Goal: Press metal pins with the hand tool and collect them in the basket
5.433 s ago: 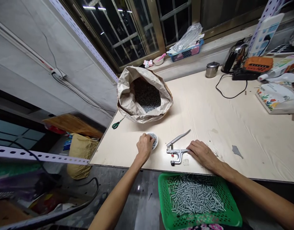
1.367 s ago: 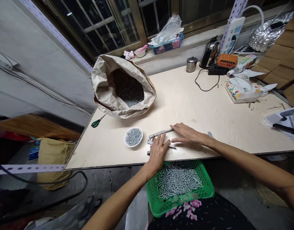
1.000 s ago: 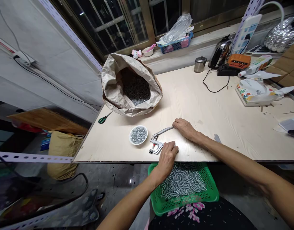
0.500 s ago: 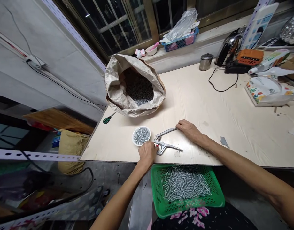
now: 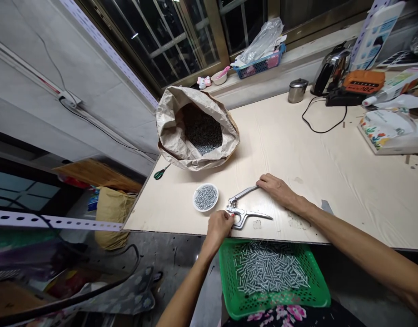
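Silver hand pliers (image 5: 245, 216) with long handles and a spring lie near the table's front edge, their handles spread apart. My right hand (image 5: 276, 190) has its fingers closed on the end of the upper handle. At the pliers' head, my left hand (image 5: 220, 226) is pinched, with a small red spot by its fingertips; what they hold is too small to make out. Just beyond the left hand stands a white bowl (image 5: 205, 210) of small metal pins. Below the table edge, a green basket (image 5: 277, 309) holds many short metal pieces, over a floral garment.
A large paper sack (image 5: 168, 120) of dark metal pieces stands open behind the bowl. Green-handled scissors (image 5: 159, 174) lie at the table's left edge. Toward the back right are a metal canister (image 5: 297, 91), an orange battery (image 5: 363, 81) with a cable, and a tissue pack (image 5: 386, 129).
My view has shifted a little. The left hand and the pliers have moved slightly right and nearer, away from the bowl. My right hand stays on the upper handle.
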`<action>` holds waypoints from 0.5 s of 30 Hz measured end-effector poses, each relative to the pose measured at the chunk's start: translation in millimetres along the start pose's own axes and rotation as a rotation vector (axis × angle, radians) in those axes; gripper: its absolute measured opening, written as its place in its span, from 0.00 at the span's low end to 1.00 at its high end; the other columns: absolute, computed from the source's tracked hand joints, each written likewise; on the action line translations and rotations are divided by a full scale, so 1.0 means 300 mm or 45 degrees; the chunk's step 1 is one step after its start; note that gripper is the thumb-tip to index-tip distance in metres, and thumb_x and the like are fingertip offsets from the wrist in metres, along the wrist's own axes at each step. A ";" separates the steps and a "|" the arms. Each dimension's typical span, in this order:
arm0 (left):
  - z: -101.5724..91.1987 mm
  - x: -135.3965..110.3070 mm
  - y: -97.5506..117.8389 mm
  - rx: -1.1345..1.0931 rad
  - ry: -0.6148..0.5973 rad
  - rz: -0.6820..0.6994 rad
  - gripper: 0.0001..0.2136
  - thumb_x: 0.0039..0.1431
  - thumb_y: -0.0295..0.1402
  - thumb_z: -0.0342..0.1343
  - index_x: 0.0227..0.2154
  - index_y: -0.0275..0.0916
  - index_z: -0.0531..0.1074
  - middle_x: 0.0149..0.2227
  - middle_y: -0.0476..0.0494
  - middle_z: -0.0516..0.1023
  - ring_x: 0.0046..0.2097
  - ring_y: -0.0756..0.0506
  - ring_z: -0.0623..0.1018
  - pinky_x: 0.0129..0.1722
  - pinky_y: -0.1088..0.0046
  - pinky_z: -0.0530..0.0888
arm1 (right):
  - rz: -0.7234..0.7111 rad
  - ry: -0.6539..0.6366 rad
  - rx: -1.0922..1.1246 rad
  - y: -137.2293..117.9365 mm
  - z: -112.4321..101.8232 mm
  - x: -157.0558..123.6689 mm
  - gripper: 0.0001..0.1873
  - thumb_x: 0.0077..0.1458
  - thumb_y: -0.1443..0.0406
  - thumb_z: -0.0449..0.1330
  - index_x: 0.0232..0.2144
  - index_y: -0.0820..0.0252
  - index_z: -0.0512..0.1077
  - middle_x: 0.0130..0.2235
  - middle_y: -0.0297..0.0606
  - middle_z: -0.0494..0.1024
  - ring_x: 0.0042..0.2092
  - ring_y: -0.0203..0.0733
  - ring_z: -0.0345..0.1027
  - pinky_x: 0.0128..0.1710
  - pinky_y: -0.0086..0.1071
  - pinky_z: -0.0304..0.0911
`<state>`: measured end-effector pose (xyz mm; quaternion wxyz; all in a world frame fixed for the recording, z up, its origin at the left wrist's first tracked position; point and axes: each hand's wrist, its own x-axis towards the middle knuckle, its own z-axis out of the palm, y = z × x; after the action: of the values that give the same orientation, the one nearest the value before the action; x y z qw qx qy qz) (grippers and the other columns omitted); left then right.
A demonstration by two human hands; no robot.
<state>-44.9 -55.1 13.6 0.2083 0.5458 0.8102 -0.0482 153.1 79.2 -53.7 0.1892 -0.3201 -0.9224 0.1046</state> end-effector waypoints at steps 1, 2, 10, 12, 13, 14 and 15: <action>0.001 -0.008 -0.014 -0.078 0.014 -0.013 0.11 0.60 0.30 0.48 0.28 0.34 0.74 0.25 0.43 0.76 0.31 0.46 0.77 0.30 0.74 0.66 | 0.000 -0.005 0.009 0.002 -0.001 -0.001 0.15 0.61 0.75 0.44 0.36 0.58 0.68 0.37 0.42 0.70 0.40 0.43 0.61 0.36 0.32 0.58; 0.006 -0.024 -0.026 -0.115 0.071 -0.023 0.11 0.60 0.29 0.47 0.28 0.34 0.73 0.26 0.43 0.76 0.32 0.46 0.77 0.31 0.74 0.66 | 0.000 -0.015 0.013 0.003 -0.002 -0.001 0.14 0.61 0.75 0.44 0.35 0.58 0.68 0.37 0.42 0.70 0.40 0.43 0.61 0.37 0.32 0.58; 0.026 -0.206 -0.022 -0.087 0.139 0.405 0.08 0.62 0.34 0.50 0.37 0.44 0.74 0.36 0.46 0.77 0.34 0.48 0.77 0.31 0.75 0.67 | 0.047 -0.023 0.043 0.000 0.005 0.002 0.13 0.61 0.74 0.45 0.34 0.57 0.67 0.37 0.40 0.70 0.40 0.43 0.61 0.37 0.31 0.58; -0.018 -0.161 -0.035 -0.019 0.262 0.291 0.09 0.63 0.33 0.49 0.41 0.44 0.74 0.39 0.46 0.76 0.34 0.48 0.77 0.31 0.75 0.67 | 0.054 -0.019 0.045 -0.004 0.004 0.002 0.12 0.61 0.74 0.46 0.34 0.57 0.67 0.37 0.39 0.70 0.40 0.42 0.61 0.37 0.31 0.58; -0.045 -0.126 -0.049 0.023 0.370 0.190 0.10 0.64 0.33 0.47 0.41 0.42 0.74 0.41 0.45 0.76 0.35 0.48 0.77 0.31 0.75 0.67 | 0.055 -0.020 0.042 -0.006 0.003 0.002 0.12 0.61 0.74 0.46 0.34 0.57 0.67 0.37 0.39 0.70 0.40 0.42 0.61 0.37 0.31 0.58; -0.073 -0.087 -0.066 0.059 0.467 0.114 0.11 0.65 0.33 0.46 0.41 0.41 0.74 0.42 0.44 0.76 0.37 0.48 0.77 0.32 0.75 0.67 | 0.055 -0.020 0.038 -0.008 0.001 0.002 0.12 0.61 0.74 0.46 0.34 0.58 0.67 0.37 0.39 0.70 0.40 0.42 0.61 0.38 0.32 0.58; -0.099 -0.048 -0.087 0.088 0.520 0.055 0.11 0.65 0.33 0.46 0.41 0.41 0.74 0.42 0.43 0.75 0.38 0.48 0.77 0.33 0.75 0.67 | 0.055 -0.020 0.033 -0.010 0.000 0.002 0.12 0.61 0.74 0.46 0.34 0.58 0.67 0.37 0.40 0.70 0.40 0.42 0.61 0.38 0.32 0.58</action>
<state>-72.2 -69.1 42.2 0.0220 0.5682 0.8216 0.0403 151.1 77.3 -52.7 0.1837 -0.3365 -0.9154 0.1230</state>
